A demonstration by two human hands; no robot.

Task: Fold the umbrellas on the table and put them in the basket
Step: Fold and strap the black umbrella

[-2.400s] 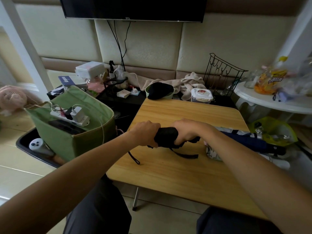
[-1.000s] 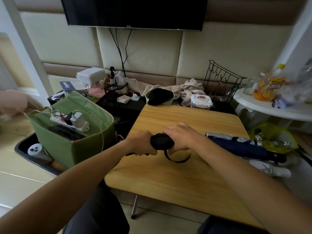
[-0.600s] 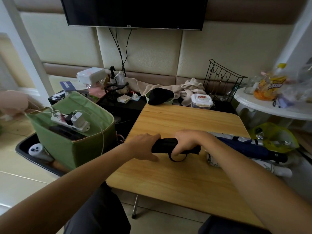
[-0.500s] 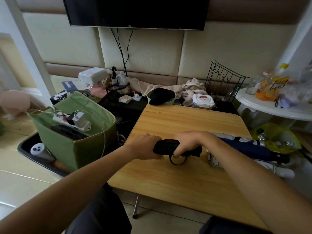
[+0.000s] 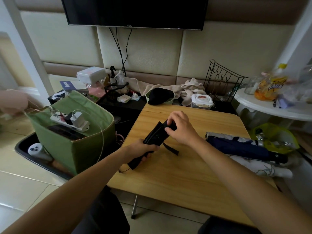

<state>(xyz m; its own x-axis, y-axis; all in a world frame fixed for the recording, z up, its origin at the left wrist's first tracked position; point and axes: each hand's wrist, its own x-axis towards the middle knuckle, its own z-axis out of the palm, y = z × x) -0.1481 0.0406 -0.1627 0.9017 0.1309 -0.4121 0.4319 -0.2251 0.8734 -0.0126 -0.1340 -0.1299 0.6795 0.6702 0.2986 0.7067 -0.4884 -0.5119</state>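
Head view of a person seated at a wooden folding table [image 5: 185, 174]. A black folded umbrella [image 5: 156, 135] is held above the tabletop, tilted so that its far end points away and to the right while its handle end points toward the person. The left hand [image 5: 141, 150] grips the handle end, fingers curled round it. The right hand [image 5: 180, 128] pinches the far end of the canopy between thumb and curled fingers. A black closure strap [image 5: 170, 148] hangs loose from the middle of the umbrella down to the table — its free end rests on the wood.

On the right part of the table lie two more folded umbrellas side by side and touching: a navy umbrella [image 5: 239, 147] with a black handle, and nearer the person a white patterned umbrella [image 5: 260, 169], both reaching past the table's right edge.

A green fabric basket [image 5: 81, 149] stands on the floor just left of the table, in a black tray [image 5: 25, 149]; a white power strip [image 5: 70, 122] with plugged adapters lies across its top.
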